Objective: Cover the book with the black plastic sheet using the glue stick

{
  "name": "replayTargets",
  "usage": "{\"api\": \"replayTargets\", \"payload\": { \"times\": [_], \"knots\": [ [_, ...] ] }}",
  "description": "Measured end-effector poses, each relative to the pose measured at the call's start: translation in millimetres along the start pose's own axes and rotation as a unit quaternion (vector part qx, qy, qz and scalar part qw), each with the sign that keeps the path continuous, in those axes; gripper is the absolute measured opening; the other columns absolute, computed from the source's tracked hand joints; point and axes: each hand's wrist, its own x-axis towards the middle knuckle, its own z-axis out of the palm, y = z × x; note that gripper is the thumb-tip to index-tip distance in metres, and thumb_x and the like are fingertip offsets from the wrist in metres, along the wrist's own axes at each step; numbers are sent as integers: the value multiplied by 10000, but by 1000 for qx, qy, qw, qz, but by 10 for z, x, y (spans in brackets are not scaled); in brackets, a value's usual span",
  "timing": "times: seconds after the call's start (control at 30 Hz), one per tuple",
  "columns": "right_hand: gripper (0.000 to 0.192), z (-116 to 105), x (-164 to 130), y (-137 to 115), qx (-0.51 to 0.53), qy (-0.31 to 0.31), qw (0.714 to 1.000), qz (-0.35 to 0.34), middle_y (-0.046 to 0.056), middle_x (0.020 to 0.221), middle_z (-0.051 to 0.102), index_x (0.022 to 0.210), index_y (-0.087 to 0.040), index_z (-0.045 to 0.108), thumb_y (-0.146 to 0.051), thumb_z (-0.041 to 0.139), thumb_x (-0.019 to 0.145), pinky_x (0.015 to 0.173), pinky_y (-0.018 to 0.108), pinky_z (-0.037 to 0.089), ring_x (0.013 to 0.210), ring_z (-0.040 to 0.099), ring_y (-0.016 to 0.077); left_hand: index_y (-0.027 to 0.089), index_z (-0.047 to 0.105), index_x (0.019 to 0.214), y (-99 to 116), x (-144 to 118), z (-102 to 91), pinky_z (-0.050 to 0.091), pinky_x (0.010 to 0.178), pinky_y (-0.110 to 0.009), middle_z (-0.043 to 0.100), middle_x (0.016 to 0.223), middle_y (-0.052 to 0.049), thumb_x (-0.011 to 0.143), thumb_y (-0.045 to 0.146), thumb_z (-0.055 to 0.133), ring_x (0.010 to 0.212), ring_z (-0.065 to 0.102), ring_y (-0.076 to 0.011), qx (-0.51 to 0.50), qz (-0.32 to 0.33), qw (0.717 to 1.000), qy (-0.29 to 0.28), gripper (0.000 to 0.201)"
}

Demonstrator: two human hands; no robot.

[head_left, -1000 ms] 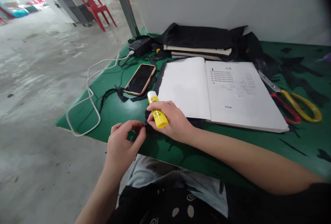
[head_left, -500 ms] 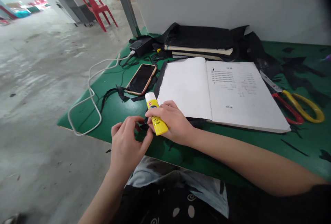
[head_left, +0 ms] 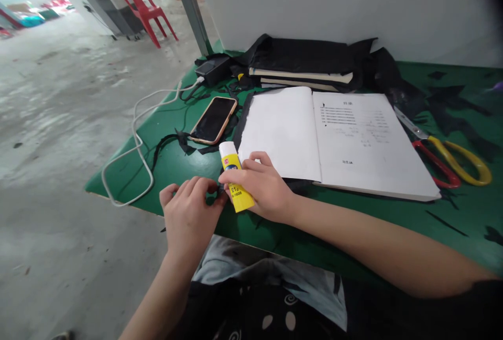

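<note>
My right hand [head_left: 264,188] grips a yellow glue stick [head_left: 234,177] with a white cap, lying slanted near the front edge of the green table [head_left: 176,164]. My left hand [head_left: 189,217] is just left of it, fingers curled and pinching a small black scrap [head_left: 218,192] that is mostly hidden between both hands. An open book [head_left: 338,138] with white pages lies right behind my right hand, on black material.
A phone [head_left: 214,119] lies face up at the left with a white cable [head_left: 135,146] and a black charger [head_left: 212,69]. Scissors with red and yellow handles [head_left: 451,159] lie at the right. Stacked books in black cloth [head_left: 302,65] stand at the back. A red chair [head_left: 137,2] stands on the floor.
My left hand has closed in on the right hand and curled its fingers on the black scrap. The glue stick has tilted more upright and shifted slightly left.
</note>
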Motion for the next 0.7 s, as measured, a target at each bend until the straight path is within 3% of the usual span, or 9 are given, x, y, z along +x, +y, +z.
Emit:
{"api": "replayTargets", "payload": {
  "times": [0.1, 0.37, 0.7],
  "knots": [
    [267, -11, 1, -2, 16, 2, 1000, 2, -7, 865, 657, 1145, -242, 457, -180, 466, 886, 860, 334, 302, 773, 540, 153, 203, 517, 707, -8, -9, 14, 319, 779, -354, 576, 655, 39, 772, 176, 543, 634, 585, -161, -10, -11, 1000, -18, 75],
    [379, 15, 66, 33, 44, -27, 993, 107, 9, 975, 659, 1152, -244, 437, -180, 567, 802, 876, 344, 293, 906, 544, 188, 204, 522, 733, -39, -33, 33, 336, 807, -348, 583, 653, 46, 775, 261, 604, 608, 572, -141, -48, -45, 997, -47, 108],
    [356, 111, 104, 39, -22, -60, 993, 100, 21, 880, 615, 1185, -237, 475, -162, 514, 838, 837, 314, 286, 874, 522, 183, 205, 515, 742, -24, -37, 51, 333, 827, -357, 580, 655, 38, 749, 239, 581, 622, 568, -149, -62, -40, 995, -61, 74]
  ]
}}
